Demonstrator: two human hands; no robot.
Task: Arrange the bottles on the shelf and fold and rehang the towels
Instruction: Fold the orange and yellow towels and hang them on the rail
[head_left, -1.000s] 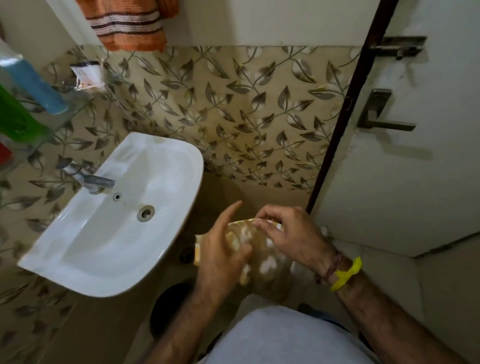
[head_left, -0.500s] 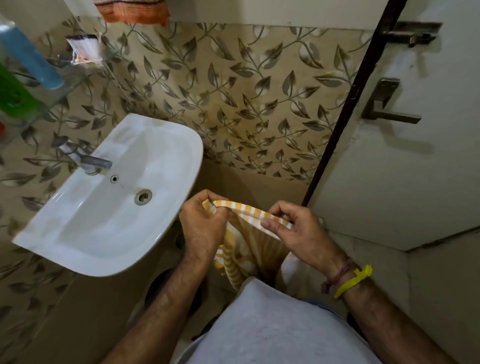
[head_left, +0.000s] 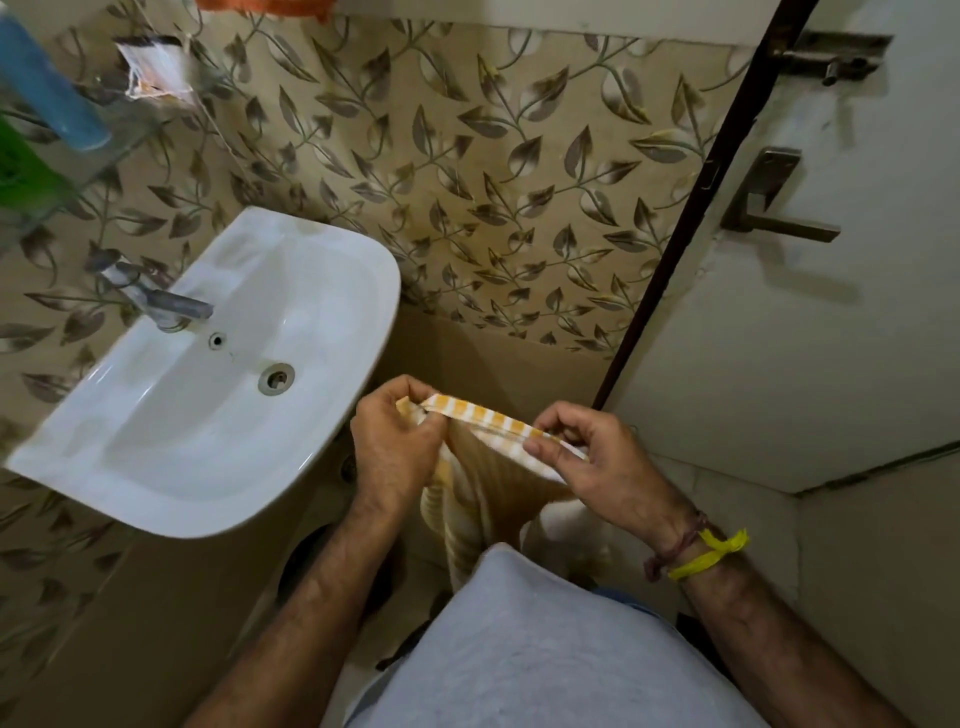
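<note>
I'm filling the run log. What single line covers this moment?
step: folding | left hand: pinches yellow striped towel top edge | right hand: pinches same edge | towel hangs | beside sink

Glass shelf (head_left: 111, 137) far left on the leaf-tiled wall, see-through, partly cut by the frame edge. On it: blue bottle (head_left: 49, 93) leaning, green bottle (head_left: 21, 174) nearer and left of it, small white packet (head_left: 153, 70) at the shelf's far right end.
</note>
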